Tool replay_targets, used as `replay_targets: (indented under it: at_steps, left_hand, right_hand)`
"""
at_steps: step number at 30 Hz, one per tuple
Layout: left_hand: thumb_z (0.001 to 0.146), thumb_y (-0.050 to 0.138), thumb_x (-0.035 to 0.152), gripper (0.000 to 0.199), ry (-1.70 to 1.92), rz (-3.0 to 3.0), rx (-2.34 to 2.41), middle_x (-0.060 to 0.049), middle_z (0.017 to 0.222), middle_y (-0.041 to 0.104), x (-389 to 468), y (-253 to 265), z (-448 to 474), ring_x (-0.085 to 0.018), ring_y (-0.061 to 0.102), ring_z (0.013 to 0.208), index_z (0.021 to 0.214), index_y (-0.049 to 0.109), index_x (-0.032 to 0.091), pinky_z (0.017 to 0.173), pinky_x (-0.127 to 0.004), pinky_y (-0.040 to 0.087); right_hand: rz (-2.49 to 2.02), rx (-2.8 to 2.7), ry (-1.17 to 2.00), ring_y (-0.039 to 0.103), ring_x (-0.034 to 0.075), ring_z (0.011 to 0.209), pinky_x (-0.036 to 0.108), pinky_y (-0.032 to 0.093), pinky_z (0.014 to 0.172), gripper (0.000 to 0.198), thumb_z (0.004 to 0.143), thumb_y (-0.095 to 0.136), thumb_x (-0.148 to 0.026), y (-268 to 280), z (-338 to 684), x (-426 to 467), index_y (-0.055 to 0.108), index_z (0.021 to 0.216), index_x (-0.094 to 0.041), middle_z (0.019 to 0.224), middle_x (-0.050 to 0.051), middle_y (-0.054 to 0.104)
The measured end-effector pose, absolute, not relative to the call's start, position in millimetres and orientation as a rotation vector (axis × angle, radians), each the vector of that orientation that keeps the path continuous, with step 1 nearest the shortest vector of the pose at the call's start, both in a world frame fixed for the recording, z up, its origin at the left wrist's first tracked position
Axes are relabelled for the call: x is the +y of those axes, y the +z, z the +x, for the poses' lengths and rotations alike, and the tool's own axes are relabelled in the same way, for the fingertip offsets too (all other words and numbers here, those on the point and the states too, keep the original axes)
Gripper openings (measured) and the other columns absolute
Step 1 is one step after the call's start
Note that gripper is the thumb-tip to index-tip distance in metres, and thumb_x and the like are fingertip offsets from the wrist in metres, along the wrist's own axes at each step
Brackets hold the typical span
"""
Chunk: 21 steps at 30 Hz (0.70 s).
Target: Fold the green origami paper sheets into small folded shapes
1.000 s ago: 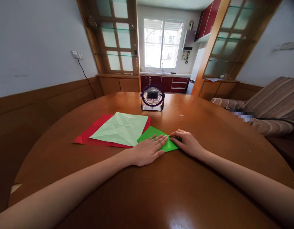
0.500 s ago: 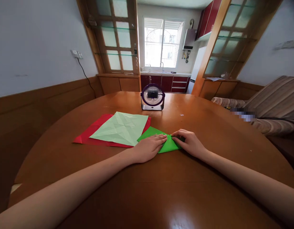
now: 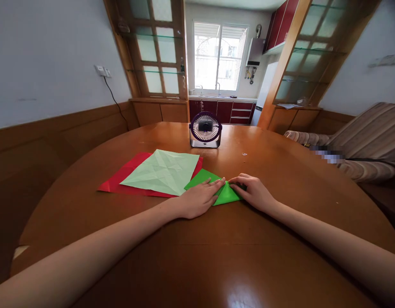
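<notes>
A bright green sheet of paper [image 3: 228,196], folded with creases meeting near its top middle, lies on the wooden table in front of me. My left hand [image 3: 198,200] rests flat across its left part, fingers stretched out and slightly spread. With bent fingers and thumb, my right hand [image 3: 254,192] pinches the paper at its upper right edge. Part of the paper is hidden beneath both hands. Just left of it, a creased pale green sheet [image 3: 162,171] lies over a red sheet [image 3: 120,182].
A small dark round fan [image 3: 205,128] stands upright beyond the papers on the wooden table [image 3: 197,261]. A tiny white scrap [image 3: 244,154] lies right of the fan. A striped armchair [image 3: 370,137] stands at the right.
The fingers of my left hand have spread apart a little on the green paper. My right hand stays at nearly the same spot.
</notes>
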<state>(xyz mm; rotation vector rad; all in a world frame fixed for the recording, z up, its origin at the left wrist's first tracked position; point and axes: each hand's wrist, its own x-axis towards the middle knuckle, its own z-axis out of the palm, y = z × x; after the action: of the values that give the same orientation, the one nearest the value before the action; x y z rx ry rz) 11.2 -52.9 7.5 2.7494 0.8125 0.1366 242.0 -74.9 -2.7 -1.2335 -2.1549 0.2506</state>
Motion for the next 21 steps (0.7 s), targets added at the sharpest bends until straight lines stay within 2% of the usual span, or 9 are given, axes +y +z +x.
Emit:
replay_targets:
  at_steps: [4, 11, 21]
  left_hand:
    - [0.100, 0.019, 0.032, 0.056, 0.110, 2.704, 0.843, -0.004, 0.160, 0.013, -53.5, 9.8, 10.6, -0.022, 0.013, 0.147, 0.153, 0.012, 0.017, 0.119, -0.037, 0.015]
    - [0.102, 0.014, 0.046, 0.060, 0.127, 2.681, 0.892, -0.006, 0.159, 0.019, -57.0, 9.3, 11.2, -0.025, 0.015, 0.147, 0.153, 0.017, 0.016, 0.119, -0.039, 0.015]
    - [0.101, 0.022, 0.037, 0.057, 0.094, 2.671, 0.809, -0.007, 0.159, 0.014, -50.8, 11.4, 10.0, -0.024, 0.014, 0.147, 0.154, 0.013, 0.016, 0.119, -0.040, 0.015]
  right_hand:
    - [-1.268, -2.177, 0.210, 0.064, 0.019, 0.080, 0.033, 0.051, 0.076, 0.021, 0.093, 0.052, -0.026, -4.3, 242.2, -73.6, 0.070, 0.102, -0.020, 0.090, 0.006, 0.067]
    - [-1.306, -2.192, 0.178, 0.064, 0.018, 0.080, 0.031, 0.051, 0.075, 0.021, 0.094, 0.052, -0.026, -5.6, 242.5, -71.8, 0.069, 0.103, -0.020, 0.090, 0.006, 0.066]
    - [-1.323, -2.219, 0.153, 0.064, 0.019, 0.081, 0.032, 0.051, 0.077, 0.021, 0.094, 0.052, -0.026, -5.4, 243.3, -71.7, 0.069, 0.104, -0.019, 0.091, 0.007, 0.066]
